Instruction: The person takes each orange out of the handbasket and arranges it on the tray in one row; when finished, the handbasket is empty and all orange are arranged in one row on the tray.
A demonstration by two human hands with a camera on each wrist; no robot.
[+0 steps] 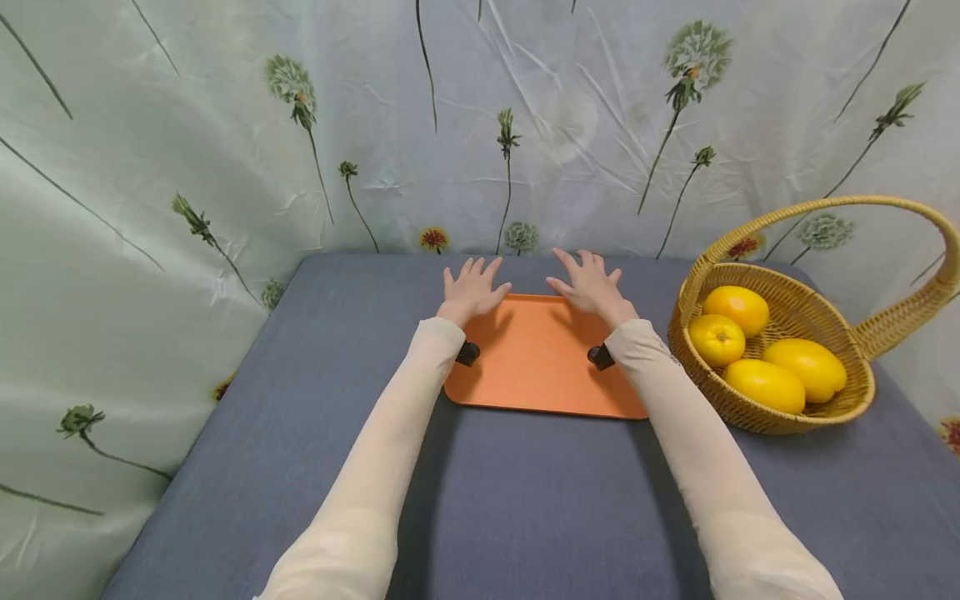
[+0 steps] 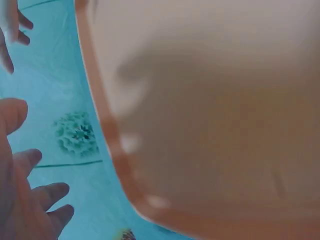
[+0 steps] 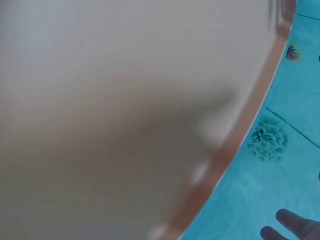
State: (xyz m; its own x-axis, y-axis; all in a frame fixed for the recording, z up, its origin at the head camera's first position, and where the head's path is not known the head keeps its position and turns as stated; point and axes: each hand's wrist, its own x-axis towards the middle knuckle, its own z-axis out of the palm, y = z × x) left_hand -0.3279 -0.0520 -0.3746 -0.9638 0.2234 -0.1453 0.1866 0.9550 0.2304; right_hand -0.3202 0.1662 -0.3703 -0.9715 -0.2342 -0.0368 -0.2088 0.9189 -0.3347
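- Head view: two arms in cream sleeves reach fwd over a grey-blue table (image 1: 525,517); both hands sit at the far end of an orange tray (image 1: 536,358).
- Left hand (image 1: 471,289): fingers spread & straight, palm down at tray's far-left corner; holds nothing; can't tell if it touches the tray or hovers just above.
- Right hand (image 1: 590,283): same pose, fingers fanned, at far-right corner; nothing pinched or gripped.
- Tray lies flat, centre of table, long side facing the person, nothing on it; the mirrored hands likely mean it's being steadied or squared up, judging by pose only.
- Wicker basket (image 1: 855,333) w/ arched handle stands just right of tray, near but apart; holds four yellow fruits (image 1: 765,385), prob. lemons or small melons, heaped together inside.
- Backdrop: pale floral cloth (image 1: 187,167) w/ dandelion print behind & to the sides.
- Wrist views: blurred tray rim (image 2: 107,135) up close w/ fingertips (image 2: 47,192) beside it; right wrist view shows the same rim (image 3: 240,140); little else legible.
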